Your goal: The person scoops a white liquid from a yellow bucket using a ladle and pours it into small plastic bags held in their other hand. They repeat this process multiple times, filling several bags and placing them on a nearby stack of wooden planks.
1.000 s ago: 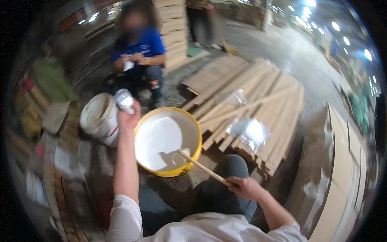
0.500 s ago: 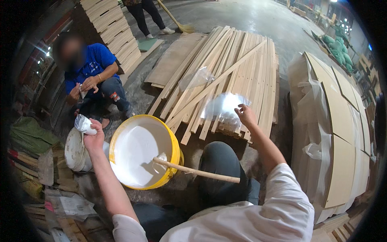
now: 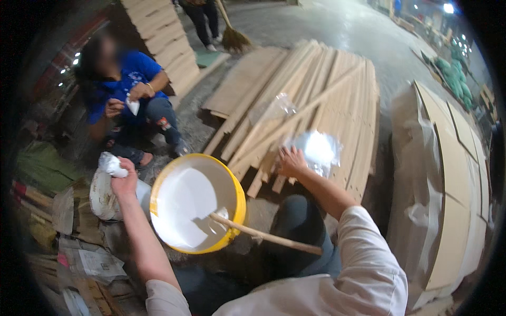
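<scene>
My left hand (image 3: 124, 181) is closed round a small clear plastic bag of white material (image 3: 111, 164), held up above a white lidded bucket (image 3: 101, 196). Resting at the left edge of a shiny stack of clear plastic bags (image 3: 319, 150), my right hand (image 3: 292, 162) has its fingers spread. Those bags lie on the near end of a pile of wooden strips (image 3: 340, 116). Between my arms stands a yellow bucket (image 3: 241, 197), holding thick white paste (image 3: 184, 205). A wooden stick (image 3: 271, 240) leans out over its rim towards my knee.
A person in a blue shirt (image 3: 139, 66) squats ahead left, holding a small white bag (image 3: 133, 105). Wrapped boards (image 3: 458, 195) stand at the right. Stacked panels (image 3: 163, 39) and a person's broom (image 3: 234, 39) are further off. Scrap wood and sacks (image 3: 45, 168) lie at the left.
My right hand has moved from the right part of the plastic bags to their left edge. The left hand still holds its bag. My view has shifted slightly, and the co-worker's hands have moved.
</scene>
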